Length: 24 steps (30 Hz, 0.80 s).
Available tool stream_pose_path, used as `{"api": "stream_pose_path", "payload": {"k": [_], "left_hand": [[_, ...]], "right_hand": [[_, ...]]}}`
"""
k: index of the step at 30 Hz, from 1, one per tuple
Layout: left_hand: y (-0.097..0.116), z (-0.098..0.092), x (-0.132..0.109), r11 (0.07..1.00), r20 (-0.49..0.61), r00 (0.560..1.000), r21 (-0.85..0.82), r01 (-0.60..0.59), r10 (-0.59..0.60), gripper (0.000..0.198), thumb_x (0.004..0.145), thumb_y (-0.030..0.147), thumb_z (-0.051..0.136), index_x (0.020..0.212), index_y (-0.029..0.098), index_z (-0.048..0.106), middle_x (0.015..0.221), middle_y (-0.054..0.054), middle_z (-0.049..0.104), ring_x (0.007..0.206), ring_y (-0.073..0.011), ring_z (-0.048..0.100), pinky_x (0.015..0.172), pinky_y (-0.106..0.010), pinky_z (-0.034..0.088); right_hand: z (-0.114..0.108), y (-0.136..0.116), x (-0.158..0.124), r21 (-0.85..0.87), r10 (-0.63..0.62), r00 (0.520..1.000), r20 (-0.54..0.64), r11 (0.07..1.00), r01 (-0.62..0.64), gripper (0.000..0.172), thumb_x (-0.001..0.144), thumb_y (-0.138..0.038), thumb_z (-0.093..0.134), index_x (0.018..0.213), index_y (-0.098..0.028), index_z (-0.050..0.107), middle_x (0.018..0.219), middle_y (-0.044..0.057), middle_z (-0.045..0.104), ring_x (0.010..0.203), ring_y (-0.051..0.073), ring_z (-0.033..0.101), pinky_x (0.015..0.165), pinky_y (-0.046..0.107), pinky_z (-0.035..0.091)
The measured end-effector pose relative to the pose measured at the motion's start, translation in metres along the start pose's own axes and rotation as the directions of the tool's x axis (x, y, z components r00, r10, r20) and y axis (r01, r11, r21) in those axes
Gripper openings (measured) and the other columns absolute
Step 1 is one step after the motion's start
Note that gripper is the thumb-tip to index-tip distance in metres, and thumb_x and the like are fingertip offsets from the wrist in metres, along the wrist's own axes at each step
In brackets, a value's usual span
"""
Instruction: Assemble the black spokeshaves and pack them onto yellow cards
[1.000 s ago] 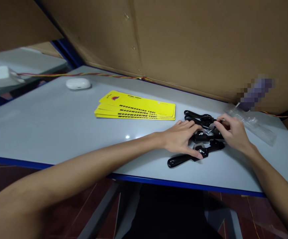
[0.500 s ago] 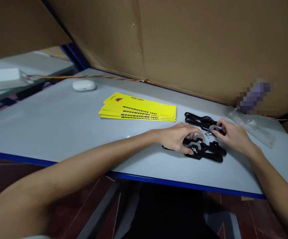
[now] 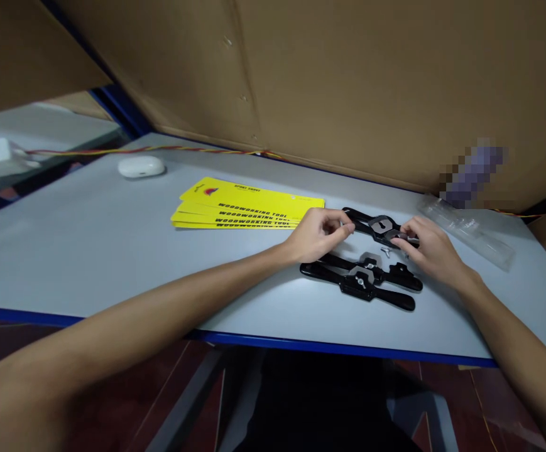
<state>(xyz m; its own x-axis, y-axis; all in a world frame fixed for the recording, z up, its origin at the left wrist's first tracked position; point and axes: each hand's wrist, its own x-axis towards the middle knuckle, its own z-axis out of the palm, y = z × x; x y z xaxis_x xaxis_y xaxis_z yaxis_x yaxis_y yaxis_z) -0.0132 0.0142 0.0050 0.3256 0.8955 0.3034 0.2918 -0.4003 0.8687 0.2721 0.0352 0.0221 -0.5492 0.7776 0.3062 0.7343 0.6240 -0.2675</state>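
My left hand [image 3: 322, 233] is closed, thumb and forefinger pinching the left handle end of the nearer back spokeshave [image 3: 363, 229]. Above that tool's middle, my right hand [image 3: 430, 248] pinches a flat grey blade [image 3: 395, 237]; my fingers partly cover it. Behind lies another black spokeshave [image 3: 348, 212], with a grey blade [image 3: 382, 224] at its middle. A small silver wing screw [image 3: 386, 252] rests just in front of the back pair. Closer to me are a front spokeshave [image 3: 357, 287] with blade and screw, another spokeshave [image 3: 336, 260] behind it, and a loose black cap plate [image 3: 402, 276].
Yellow printed cards [image 3: 254, 207] lie fanned left of the tools. A white earbud case [image 3: 141, 166] sits farther left. Clear plastic packaging [image 3: 470, 232] lies at right, beside a blurred-out purple object [image 3: 475, 176]. A cardboard wall [image 3: 348, 94] borders the table's back.
My left hand has moved from above the front spokeshaves back to a rear spokeshave's handle and closed on it. My right hand has brought the blade lower, onto or near that tool's middle.
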Motion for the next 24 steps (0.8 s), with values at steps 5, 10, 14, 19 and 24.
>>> {"api": "stream_pose_path", "payload": {"k": [5, 10, 14, 19, 24], "left_hand": [[-0.003, -0.001, 0.002, 0.967, 0.022, 0.978, 0.147, -0.207, 0.206, 0.030, 0.094, 0.039, 0.054, 0.086, 0.016, 0.072, 0.090, -0.007, 0.074, 0.084, -0.0184, 0.068, 0.078, -0.034, 0.055], [-0.011, 0.000, 0.006, 0.945, 0.184, 0.948, 0.154, -0.288, 0.259, 0.034, 0.103, 0.040, 0.050, 0.115, 0.018, 0.073, 0.128, -0.012, 0.072, 0.123, -0.0255, 0.065, 0.109, -0.051, 0.049], [-0.015, 0.001, 0.006, 0.940, 0.237, 0.947, 0.213, -0.268, 0.216, 0.037, 0.104, 0.043, 0.049, 0.119, 0.019, 0.072, 0.136, -0.013, 0.069, 0.131, -0.0281, 0.060, 0.113, -0.055, 0.045], [-0.013, 0.001, 0.005, 0.924, 0.225, 0.949, 0.263, -0.279, 0.222, 0.034, 0.103, 0.040, 0.049, 0.113, 0.018, 0.073, 0.120, -0.011, 0.072, 0.118, -0.0265, 0.063, 0.107, -0.051, 0.047], [-0.012, 0.002, 0.005, 0.906, 0.253, 0.941, 0.302, -0.297, 0.225, 0.038, 0.103, 0.041, 0.047, 0.116, 0.017, 0.074, 0.116, -0.011, 0.072, 0.112, -0.0270, 0.060, 0.102, -0.049, 0.046]], "right_hand": [[0.011, -0.007, 0.003, 0.019, 0.035, 0.997, -0.075, 0.999, -0.034, 0.017, 0.100, -0.038, 0.055, 0.093, -0.023, 0.059, 0.085, 0.006, 0.070, 0.077, 0.024, 0.062, 0.072, 0.036, 0.043], [0.014, -0.008, 0.005, -0.006, 0.024, 0.999, -0.031, 1.000, -0.024, 0.022, 0.098, -0.034, 0.058, 0.115, -0.021, 0.064, 0.111, 0.011, 0.074, 0.097, 0.029, 0.067, 0.083, 0.041, 0.048], [0.011, -0.004, 0.002, -0.015, 0.075, 0.997, -0.012, 0.997, -0.075, 0.029, 0.096, -0.033, 0.058, 0.122, -0.020, 0.065, 0.104, 0.011, 0.075, 0.091, 0.029, 0.068, 0.080, 0.041, 0.049], [0.011, -0.002, 0.001, 0.027, 0.073, 0.997, 0.028, 0.997, -0.074, 0.031, 0.097, -0.033, 0.057, 0.122, -0.020, 0.068, 0.099, 0.010, 0.076, 0.086, 0.027, 0.068, 0.078, 0.040, 0.050], [0.013, -0.008, 0.003, 0.099, 0.054, 0.998, 0.035, 0.993, -0.057, 0.031, 0.099, -0.034, 0.056, 0.125, -0.022, 0.067, 0.099, 0.009, 0.076, 0.084, 0.025, 0.068, 0.080, 0.041, 0.051]]}}
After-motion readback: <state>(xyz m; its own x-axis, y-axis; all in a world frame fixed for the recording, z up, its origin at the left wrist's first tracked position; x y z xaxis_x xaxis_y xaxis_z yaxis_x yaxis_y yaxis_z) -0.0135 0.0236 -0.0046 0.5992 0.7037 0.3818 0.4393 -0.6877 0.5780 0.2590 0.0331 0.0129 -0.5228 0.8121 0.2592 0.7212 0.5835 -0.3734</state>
